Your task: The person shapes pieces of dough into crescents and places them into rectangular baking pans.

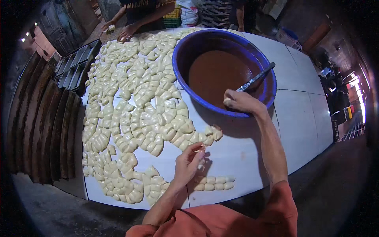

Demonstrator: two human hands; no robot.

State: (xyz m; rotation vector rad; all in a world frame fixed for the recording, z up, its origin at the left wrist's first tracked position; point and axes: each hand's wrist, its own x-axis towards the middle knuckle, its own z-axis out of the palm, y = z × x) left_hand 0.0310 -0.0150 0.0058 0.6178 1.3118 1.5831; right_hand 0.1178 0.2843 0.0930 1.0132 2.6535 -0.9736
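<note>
My left hand [190, 164] is over the near part of the white table, thumb and fingers pinched together; whatever is between them is too small to name. Just beyond it ends a spread of pale dough pieces [148, 122], joined in curved rows. Two short rows of dough pieces [215, 183] lie to its right. My right hand [241, 101] is closed above the near rim of a blue basin [185, 85] holding brown liquid [217, 73]. Beside its knuckles is the end of a long speckled bar [256, 77], leaning across the basin's right side. What that hand grips is hidden.
A co-worker's hands [127, 32] are at the table's far left edge. Dark metal trays [43, 122] stand stacked along the left side, with divided tins [75, 67] behind them. The white tabletop [302, 114] extends to the right of the basin.
</note>
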